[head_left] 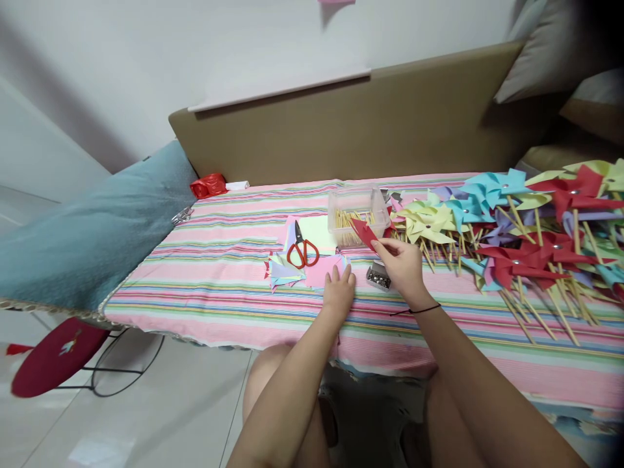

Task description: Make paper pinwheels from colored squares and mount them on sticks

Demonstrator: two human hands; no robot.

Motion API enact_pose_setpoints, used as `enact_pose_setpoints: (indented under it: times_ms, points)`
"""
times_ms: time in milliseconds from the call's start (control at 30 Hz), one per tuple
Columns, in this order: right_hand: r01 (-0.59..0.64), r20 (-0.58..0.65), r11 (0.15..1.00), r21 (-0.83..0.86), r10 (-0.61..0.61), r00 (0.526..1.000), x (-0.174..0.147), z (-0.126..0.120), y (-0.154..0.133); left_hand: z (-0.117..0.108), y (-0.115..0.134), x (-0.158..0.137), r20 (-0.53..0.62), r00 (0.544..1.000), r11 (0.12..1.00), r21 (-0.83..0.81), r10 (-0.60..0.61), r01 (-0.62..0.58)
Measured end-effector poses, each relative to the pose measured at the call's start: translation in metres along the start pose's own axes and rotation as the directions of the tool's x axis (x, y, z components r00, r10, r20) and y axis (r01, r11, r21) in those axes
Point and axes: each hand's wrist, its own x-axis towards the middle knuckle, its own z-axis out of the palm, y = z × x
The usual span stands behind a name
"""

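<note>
Between the fingertips of my right hand [400, 265] is a piece of red paper [364, 234], raised in front of a clear plastic box [336, 207] of thin wooden sticks. My left hand [340, 290] lies with fingers spread at the edge of a pink paper sheet [319, 273]. Red-handled scissors [303, 252] rest on the coloured sheets beyond it. Left of the pink sheet sit several cut paper pieces [284, 272] in blue, yellow and red. A small box of metal fasteners [378, 276] stands just under my right hand.
Many finished paper pinwheels [517, 260] on sticks are heaped at the right. A striped cloth [195, 279] covers the seat. At the far left corner lies a red plastic bag [208, 186]. A dark red stool [58, 357] stands on the floor at left.
</note>
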Motion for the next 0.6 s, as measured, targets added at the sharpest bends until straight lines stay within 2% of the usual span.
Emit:
enact_pose_setpoints:
  times_ms: [133,267,367,600]
  points:
    - [0.007,0.020,1.000,0.005,-0.007,1.000,-0.001,0.000,-0.001,-0.006,0.004,0.000,-0.021,0.999,1.000,0.000,0.029,-0.029]
    - [0.006,0.017,1.000,-0.009,-0.006,1.000,-0.001,-0.001,0.000,-0.014,0.010,0.001,-0.029,0.996,0.997,0.008,-0.082,0.083]
    - [0.004,0.009,1.000,-0.010,-0.004,1.000,0.000,-0.002,0.001,-0.021,0.013,0.004,0.015,0.988,0.988,0.011,-0.154,0.154]
    - [-0.005,0.023,1.000,0.004,0.005,1.000,-0.001,-0.003,-0.001,-0.027,0.013,0.007,0.115,0.982,0.989,0.001,-0.150,0.151]
